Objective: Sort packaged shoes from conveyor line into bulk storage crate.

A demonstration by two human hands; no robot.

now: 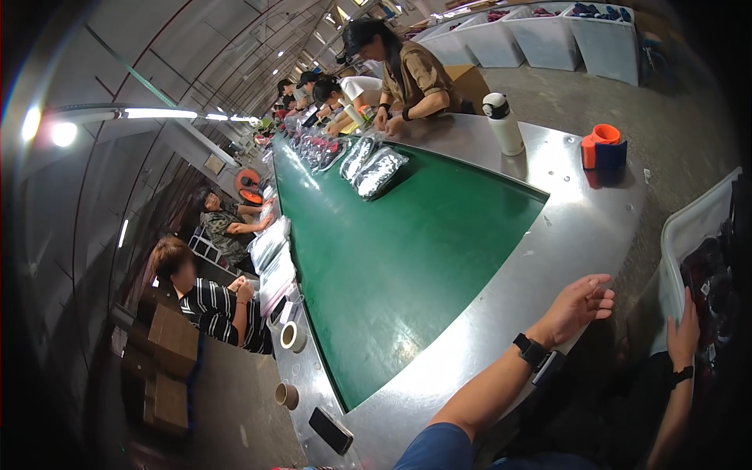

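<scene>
My left hand (578, 310) hovers over the right edge of the metal table (478, 333); its fingers are loosely bent and apart, with nothing in them. A dark watch strap (531, 349) circles that wrist. At the far right my right hand (683, 335) rests against a whitish plastic bin (675, 229), fingers stretched out along its side. Dark items (709, 274), some glossy, fill that bin; their kind is too dim to tell. A dark band (681, 377) is on my right wrist.
A green conveyor belt (392, 274) runs away from me, carrying clear-bagged packages (377, 174). A white bottle (503, 125), an orange ring-shaped object (605, 135), tape rolls (293, 337) and a phone (330, 431) stand or lie along the metal edges. Co-workers (411, 74) line both sides.
</scene>
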